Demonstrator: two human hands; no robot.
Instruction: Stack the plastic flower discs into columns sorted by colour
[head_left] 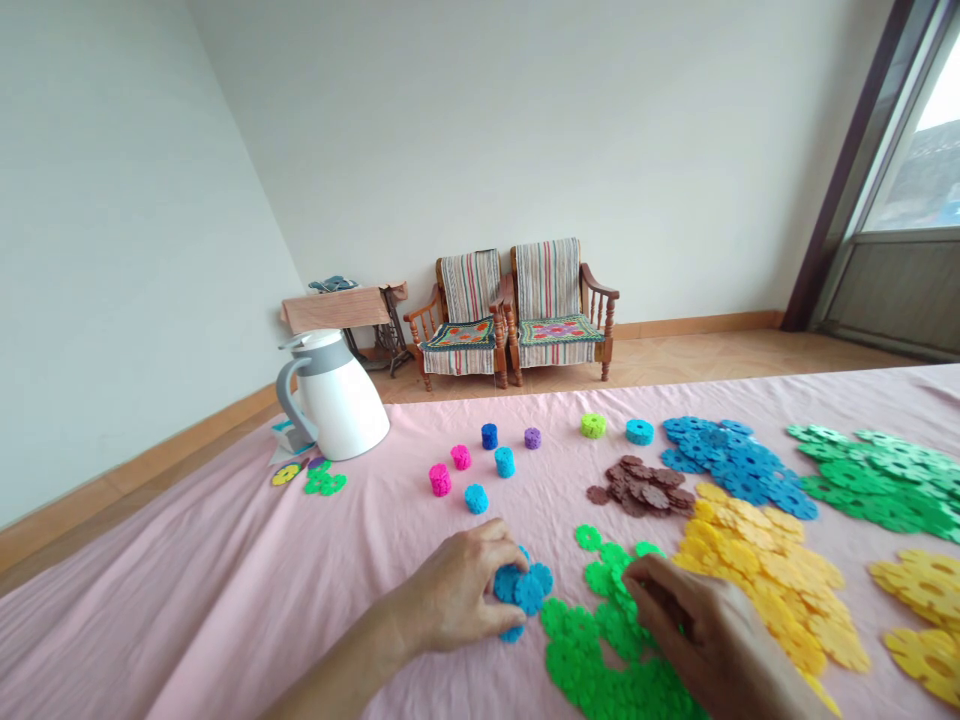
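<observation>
My left hand (457,590) is closed around a small cluster of blue flower-shaped plastic discs (525,588), held just above the pink cloth (225,580). My right hand (697,625) rests with curled fingers on a spread of bright green discs (592,650); whether it grips one is hidden. Heaps of yellow discs (757,570), brown discs (645,487), blue discs (731,462) and darker green discs (877,475) lie to the right.
Several short stacks of joined discs stand further back: pink (440,480), cyan (505,461), dark blue (490,436), purple (532,438), lime (593,425). A white jug (337,395) stands at the far left. Two wooden armchairs (514,315) sit against the wall.
</observation>
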